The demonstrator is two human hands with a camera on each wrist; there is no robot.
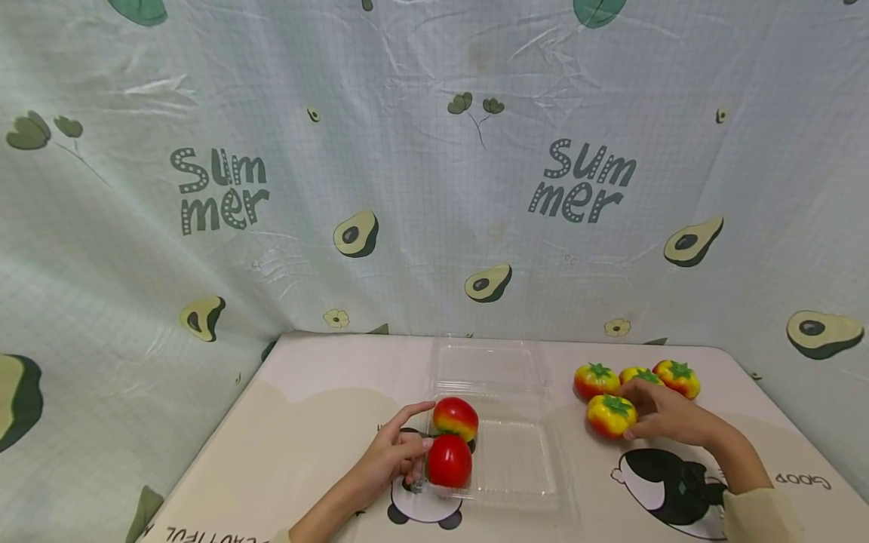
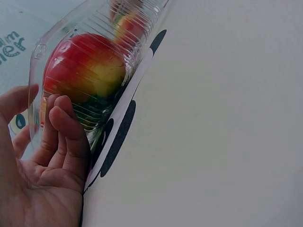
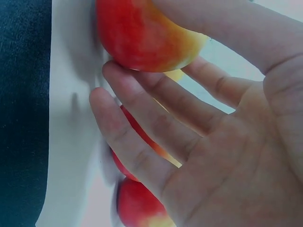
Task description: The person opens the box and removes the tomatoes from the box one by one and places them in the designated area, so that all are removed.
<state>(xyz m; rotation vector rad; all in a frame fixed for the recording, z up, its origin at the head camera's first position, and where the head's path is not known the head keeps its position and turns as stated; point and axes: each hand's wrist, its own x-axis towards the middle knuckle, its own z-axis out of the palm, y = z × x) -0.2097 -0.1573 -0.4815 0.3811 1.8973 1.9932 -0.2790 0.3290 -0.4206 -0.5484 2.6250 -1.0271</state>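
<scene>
"What's my right grip (image 1: 668, 413) got?"
"I see thumb and fingers bent round a yellow-red fruit (image 1: 606, 417), spread about as wide as it, well right of the clear container (image 1: 516, 456)."
"And my left grip (image 1: 390, 456)?"
"Touching the container's left wall, index finger stretched out; I can't tell whether it pinches the rim."
"What else can I see?"
"Two reddish fruits (image 1: 451, 456) inside the container's left side, three yellow-red ones (image 1: 596, 382) well right of it, its open lid (image 1: 489, 367) behind, on the surface (image 1: 299, 430)."
</scene>
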